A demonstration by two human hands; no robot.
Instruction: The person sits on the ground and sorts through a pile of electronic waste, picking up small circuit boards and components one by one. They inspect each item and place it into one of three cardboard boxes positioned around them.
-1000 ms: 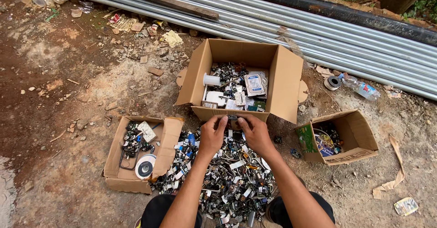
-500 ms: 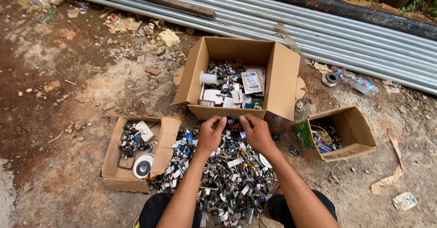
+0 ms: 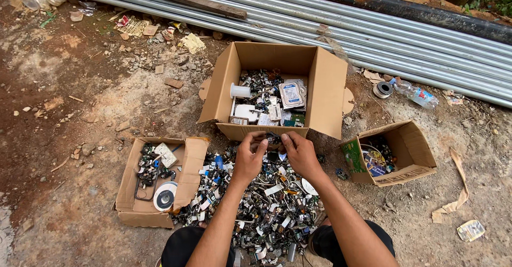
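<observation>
Fingertips of the left hand [image 3: 249, 157] and right hand [image 3: 298, 152] pinch one small dark part [image 3: 273, 138] between them. Just beyond stands the partly filled big box [image 3: 325, 85]; beneath, a large scrap heap [image 3: 266, 213] remains unsorted.

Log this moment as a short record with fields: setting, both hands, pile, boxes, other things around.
setting: bare dirt ground, seen from above
left hand: fingertips pinch a small dark part over the pile
right hand: fingertips on the same small part
pile: mixed small electronic scrap between the knees
large box: open, behind the hands, holds scrap and a flat drive
left box: low, holds parts and a round disc
right box: small, tilted, open
behind: long metal pipes, plastic bottle
</observation>
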